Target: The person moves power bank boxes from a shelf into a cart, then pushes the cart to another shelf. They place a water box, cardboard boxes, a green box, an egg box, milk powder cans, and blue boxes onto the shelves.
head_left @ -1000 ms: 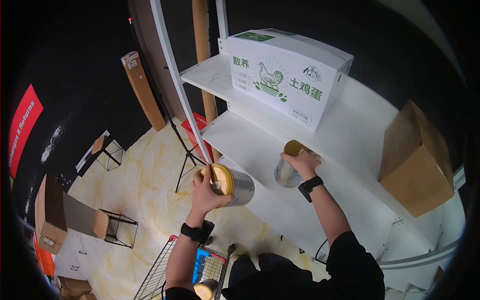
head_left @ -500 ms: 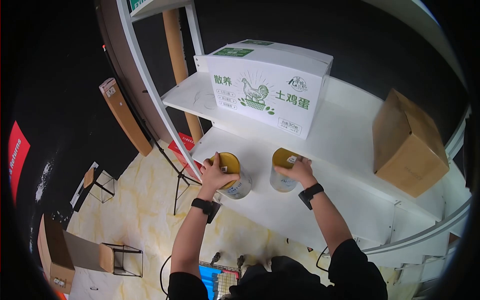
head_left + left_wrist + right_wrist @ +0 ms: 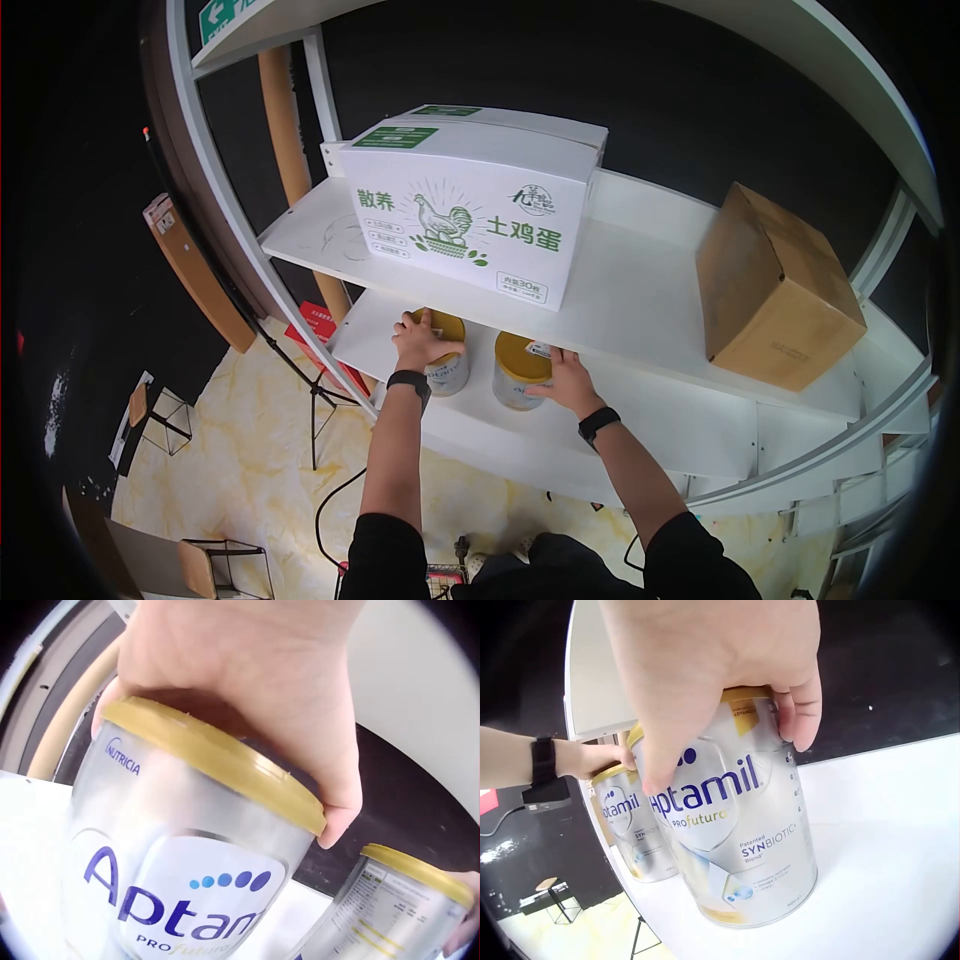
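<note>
Two silver Aptamil formula cans with gold lids are upright on the lower white shelf, side by side with a small gap. My left hand (image 3: 420, 345) grips the left can (image 3: 172, 855) from above, its fingers and thumb at opposite sides of the lid's rim. My right hand (image 3: 572, 388) holds the right can (image 3: 735, 817) near its top, thumb on the front of the label and fingers round the far side. In the right wrist view, the base of the right can meets the white shelf surface. The palms cover parts of both lids.
A large white egg box (image 3: 465, 215) with a green hen print sits on the upper shelf (image 3: 630, 290), just above the cans. To its right stands a brown carton (image 3: 780, 290). A metal upright (image 3: 235, 195) borders the shelves at left, with a tripod (image 3: 315, 400) beyond it.
My left hand has brought its can from over the floor onto the lower shelf, beside the other. The right can has gone from tilted to upright. The head view has turned rightward.
</note>
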A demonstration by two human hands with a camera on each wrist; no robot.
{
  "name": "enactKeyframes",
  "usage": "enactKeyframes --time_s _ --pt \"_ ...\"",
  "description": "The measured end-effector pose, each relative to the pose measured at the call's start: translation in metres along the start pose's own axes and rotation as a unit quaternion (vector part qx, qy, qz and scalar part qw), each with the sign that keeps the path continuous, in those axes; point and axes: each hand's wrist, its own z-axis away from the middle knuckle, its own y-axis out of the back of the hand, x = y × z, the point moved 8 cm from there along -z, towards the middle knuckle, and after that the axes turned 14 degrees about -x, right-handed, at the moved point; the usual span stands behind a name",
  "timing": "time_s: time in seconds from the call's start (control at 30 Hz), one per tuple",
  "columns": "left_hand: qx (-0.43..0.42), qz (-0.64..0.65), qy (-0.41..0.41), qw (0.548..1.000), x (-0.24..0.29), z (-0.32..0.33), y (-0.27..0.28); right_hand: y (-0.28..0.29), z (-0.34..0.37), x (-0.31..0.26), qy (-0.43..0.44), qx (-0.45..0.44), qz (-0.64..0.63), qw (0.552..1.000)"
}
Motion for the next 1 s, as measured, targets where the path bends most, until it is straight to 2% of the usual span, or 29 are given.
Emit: enactKeyframes --time_s 0.07,0.13,0.17,0.23,0.37,0.43,0.47,0.53,0.57,0.67,0.73,0.87,0.97,1.0 --pt "-0.005 0.008 -0.003 1.000 0.003 -0.008 -0.003 0.002 0.003 -0.001 -0.011 0.008 0.017 1.000" --pt "0.009 -0.020 -0.080 0.997 0.013 -0.018 -0.007 0.001 0.007 -0.004 -0.017 0.014 0.034 0.999" --pt "0.009 -0.020 -0.080 0.997 0.014 -0.021 -0.010 0.002 0.010 -0.004 -0.031 0.043 0.047 0.998" --pt "0.076 -0.064 -0.110 0.989 0.022 -0.018 -0.009 0.000 0.015 -0.006 -0.043 0.070 0.058 0.995" --pt "0.064 -0.041 -0.079 0.994 0.025 -0.003 -0.005 0.002 0.017 -0.004 -0.045 0.100 0.048 0.993" --pt "0.118 -0.044 -0.098 0.987 0.032 0.019 0.008 -0.002 0.013 -0.008 -0.030 0.098 0.043 0.994" --pt "0.117 -0.041 -0.087 0.989 0.026 0.022 0.001 0.000 0.012 -0.009 -0.039 0.109 0.058 0.992" --pt "0.311 0.064 -0.169 0.933 0.015 0.055 0.004 0.001 0.012 -0.010 -0.039 0.128 0.055 0.990" --pt "0.375 0.098 -0.188 0.902 0.008 0.086 0.005 0.000 0.010 -0.011 -0.026 0.114 0.055 0.992" --pt "0.426 0.141 -0.183 0.875 -0.037 0.157 -0.026 0.002 0.013 -0.008 -0.024 0.147 0.017 0.989" --pt "0.429 0.140 -0.124 0.884 -0.083 0.209 -0.060 0.002 0.013 -0.009 -0.011 0.164 0.025 0.986" --pt "0.409 0.177 0.099 0.890 -0.191 0.333 -0.144 -0.005 0.009 -0.006 0.031 0.181 0.041 0.982" --pt "0.285 0.155 0.307 0.894 -0.256 0.429 -0.226 -0.008 0.005 0.000 0.037 0.187 0.042 0.981" --pt "0.282 0.158 0.335 0.885 -0.268 0.461 -0.250 -0.010 0.004 0.000 0.033 0.185 0.044 0.981"
